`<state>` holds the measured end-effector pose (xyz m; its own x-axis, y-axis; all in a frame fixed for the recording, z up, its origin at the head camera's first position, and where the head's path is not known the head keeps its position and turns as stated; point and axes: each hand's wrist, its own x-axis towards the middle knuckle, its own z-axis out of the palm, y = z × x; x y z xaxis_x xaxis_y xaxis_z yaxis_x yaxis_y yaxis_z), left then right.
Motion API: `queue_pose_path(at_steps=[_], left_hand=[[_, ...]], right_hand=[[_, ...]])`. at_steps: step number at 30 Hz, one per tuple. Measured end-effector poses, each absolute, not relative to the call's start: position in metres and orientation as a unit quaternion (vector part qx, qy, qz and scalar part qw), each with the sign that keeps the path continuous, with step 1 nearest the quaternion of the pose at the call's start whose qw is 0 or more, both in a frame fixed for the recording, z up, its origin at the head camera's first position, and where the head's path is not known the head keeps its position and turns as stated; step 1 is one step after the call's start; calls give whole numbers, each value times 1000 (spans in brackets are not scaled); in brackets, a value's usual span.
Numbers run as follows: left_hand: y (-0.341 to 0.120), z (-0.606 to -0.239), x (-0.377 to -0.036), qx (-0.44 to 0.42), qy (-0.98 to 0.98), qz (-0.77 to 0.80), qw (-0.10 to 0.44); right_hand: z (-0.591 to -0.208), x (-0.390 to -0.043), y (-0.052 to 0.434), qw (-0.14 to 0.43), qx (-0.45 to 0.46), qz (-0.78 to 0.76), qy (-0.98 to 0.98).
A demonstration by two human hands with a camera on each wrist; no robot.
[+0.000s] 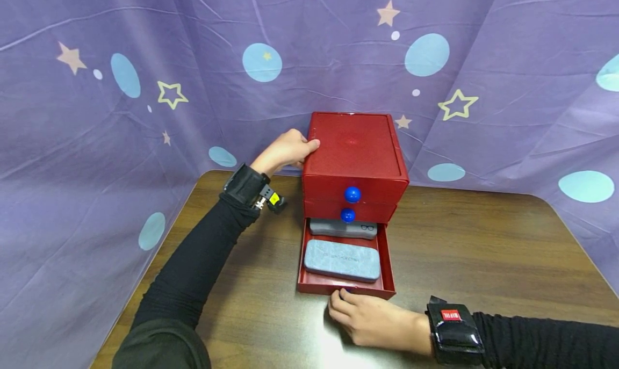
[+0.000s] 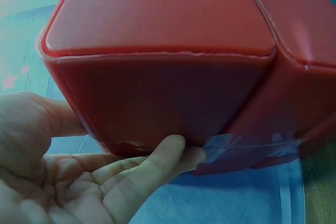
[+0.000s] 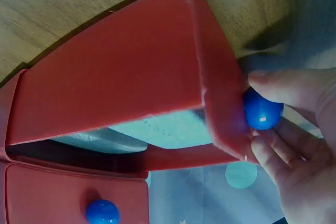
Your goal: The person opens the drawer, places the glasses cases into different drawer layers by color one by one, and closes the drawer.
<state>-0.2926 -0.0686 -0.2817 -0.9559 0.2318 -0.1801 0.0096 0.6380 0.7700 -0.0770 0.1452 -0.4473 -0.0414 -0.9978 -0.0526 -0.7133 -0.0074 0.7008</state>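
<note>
A red drawer cabinet (image 1: 355, 149) with blue round knobs stands on the table, its bottom drawer (image 1: 387, 267) pulled out toward me. Two grey hard cases lie in that drawer: a light one (image 1: 342, 260) in front and one with a glasses drawing (image 1: 338, 228) behind, partly under the cabinet. My left hand (image 1: 290, 147) rests against the cabinet's left side, thumb on the top edge; its fingers touch the side wall in the left wrist view. With thumb and fingers my right hand (image 1: 369, 318) pinches the open drawer's blue knob (image 3: 263, 109).
The brown wooden table (image 1: 464, 240) extends to both sides of the cabinet. Behind it hangs a purple cloth (image 1: 309, 46) with stars and blue dots, close to the cabinet's back. Clear tape (image 2: 226, 142) runs along the cabinet's side.
</note>
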Motion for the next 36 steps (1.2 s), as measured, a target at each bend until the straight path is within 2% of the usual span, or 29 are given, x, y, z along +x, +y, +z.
queue_pose_path(at_steps=[12,25,36], left_hand=[[-68,-280,-294,74,895,421,132],[-70,-279,-291,76,893,421,138],[-70,-279,-290,77,891,427,137]], right_hand=[[-454,-82,141,257,635,-294,-667],[-445,-88,137,255,643,-267,-671],[-440,-112,136,262,620,-295,-678]])
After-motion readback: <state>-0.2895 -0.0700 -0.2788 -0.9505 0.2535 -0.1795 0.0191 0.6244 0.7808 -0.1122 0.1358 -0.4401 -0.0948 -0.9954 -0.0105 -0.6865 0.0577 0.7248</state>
